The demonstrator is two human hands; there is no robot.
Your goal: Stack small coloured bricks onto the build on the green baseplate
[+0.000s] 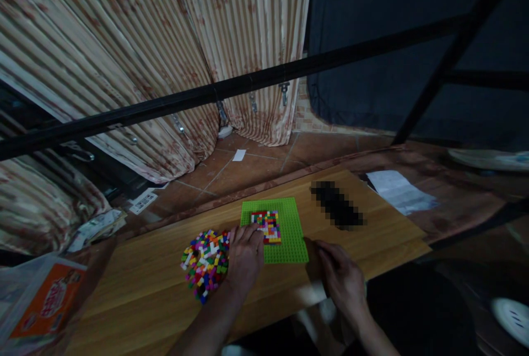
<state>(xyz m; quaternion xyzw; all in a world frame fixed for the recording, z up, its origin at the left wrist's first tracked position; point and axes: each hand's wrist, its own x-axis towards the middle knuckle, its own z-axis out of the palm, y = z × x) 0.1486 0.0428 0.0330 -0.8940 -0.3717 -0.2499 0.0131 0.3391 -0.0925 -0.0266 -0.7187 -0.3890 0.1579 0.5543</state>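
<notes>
My left hand (247, 254) reaches over the left edge of a green studded baseplate (293, 235). Its fingers are bent and close together, with the tips at the left side of a multicoloured block of toy bricks (270, 224) built on the plate. Whatever those fingertips hold, if anything, is hidden. A heap of small loose toy bricks (206, 259) lies just left of this hand, partly behind it. My right hand (342, 278) is at the near table edge, to the right of the plate's near corner. Its fingers are curled, and their inner side is out of sight.
Both hands are over a wooden table (144, 279). A dark pixelated object (336, 205) lies right of the plate. Beyond the table's right end is a crumpled white paper (400, 190). A plastic tub with an orange label (49, 301) stands at left. A dark metal bar (256, 86) crosses in front of curtains.
</notes>
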